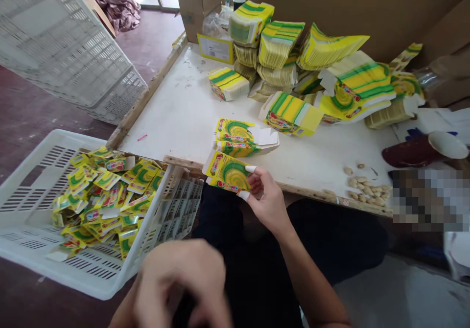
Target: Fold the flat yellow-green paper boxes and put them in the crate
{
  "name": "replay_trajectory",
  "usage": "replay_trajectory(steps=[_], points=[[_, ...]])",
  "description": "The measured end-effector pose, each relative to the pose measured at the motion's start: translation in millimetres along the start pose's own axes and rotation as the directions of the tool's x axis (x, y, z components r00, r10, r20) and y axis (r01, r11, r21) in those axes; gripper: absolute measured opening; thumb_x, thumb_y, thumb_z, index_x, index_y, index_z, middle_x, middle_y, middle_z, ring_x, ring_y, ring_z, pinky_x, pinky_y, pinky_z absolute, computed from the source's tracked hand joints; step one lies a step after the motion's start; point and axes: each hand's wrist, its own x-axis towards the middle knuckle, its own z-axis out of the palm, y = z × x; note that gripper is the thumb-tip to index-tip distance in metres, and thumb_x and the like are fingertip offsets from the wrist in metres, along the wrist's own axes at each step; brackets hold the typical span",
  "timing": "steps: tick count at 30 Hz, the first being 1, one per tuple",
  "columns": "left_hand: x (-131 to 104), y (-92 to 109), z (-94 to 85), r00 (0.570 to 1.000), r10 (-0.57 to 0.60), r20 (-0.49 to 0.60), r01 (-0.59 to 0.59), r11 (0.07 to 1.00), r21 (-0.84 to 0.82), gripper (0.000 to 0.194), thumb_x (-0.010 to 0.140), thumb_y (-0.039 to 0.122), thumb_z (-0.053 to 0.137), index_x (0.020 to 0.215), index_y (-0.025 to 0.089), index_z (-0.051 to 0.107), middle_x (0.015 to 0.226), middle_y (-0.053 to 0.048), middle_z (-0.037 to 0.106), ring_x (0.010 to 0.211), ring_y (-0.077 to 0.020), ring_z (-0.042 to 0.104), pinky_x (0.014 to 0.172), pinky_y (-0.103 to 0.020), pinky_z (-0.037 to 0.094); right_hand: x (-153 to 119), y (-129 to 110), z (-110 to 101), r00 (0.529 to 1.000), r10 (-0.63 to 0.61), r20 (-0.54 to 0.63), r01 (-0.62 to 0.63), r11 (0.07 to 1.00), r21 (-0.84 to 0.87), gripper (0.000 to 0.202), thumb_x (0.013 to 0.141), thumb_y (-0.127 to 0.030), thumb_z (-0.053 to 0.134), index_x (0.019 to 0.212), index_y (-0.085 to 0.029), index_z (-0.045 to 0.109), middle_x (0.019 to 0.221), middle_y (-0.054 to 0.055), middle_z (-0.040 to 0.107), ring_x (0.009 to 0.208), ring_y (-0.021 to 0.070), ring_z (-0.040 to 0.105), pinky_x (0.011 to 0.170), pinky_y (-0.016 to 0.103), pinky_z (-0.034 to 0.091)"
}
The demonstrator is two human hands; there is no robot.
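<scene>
Between the white-tipped thumb and fingers of my right hand (266,196) is a yellow-green carton (229,172), held over the table's front edge. My left hand (183,274) is raised near the camera at the bottom, blurred, its fingers curled; what they hold, if anything, cannot be made out. Just behind the held carton, a small pile of flat cartons (237,134) lies on the white table (176,103). A white basket (121,276) at the left holds many yellow-green cartons (110,191).
Bundles of cartons (281,44) are stacked at the back of the table. Peanuts (369,191) and a dark red mug (411,150) lie at the right. A grey-white crate (66,49) leans at the upper left. A cardboard box (198,10) stands at the back.
</scene>
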Motion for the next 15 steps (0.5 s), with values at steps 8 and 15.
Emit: replay_trajectory(steps=[8, 15], points=[[120, -29, 7.9, 0.700, 0.081, -0.709, -0.459, 0.812, -0.361, 0.076, 0.054, 0.080, 0.069, 0.103, 0.022, 0.063, 0.092, -0.008, 0.063, 0.092, -0.0266, 0.061, 0.083, -0.039, 0.050, -14, -4, 17, 0.989, 0.102, 0.104, -0.125, 0.960, 0.251, 0.042, 0.074, -0.017, 0.069, 0.113, -0.024, 0.055, 0.085, 0.000, 0.061, 0.068, 0.0135, 0.057, 0.061, 0.026, 0.051], [139, -4, 3.8, 0.469, -0.016, -0.883, -0.751, 0.518, -0.408, 0.057, 0.065, 0.076, 0.065, 0.075, 0.020, 0.055, 0.064, 0.004, 0.043, 0.056, -0.0100, 0.047, 0.059, -0.024, 0.049, -24, -7, 37, 0.939, 0.176, 0.295, -0.291, 0.864, 0.410, 0.045, 0.074, -0.030, 0.074, 0.116, -0.023, 0.059, 0.107, 0.006, 0.065, 0.096, 0.0208, 0.064, 0.079, 0.031, 0.055]])
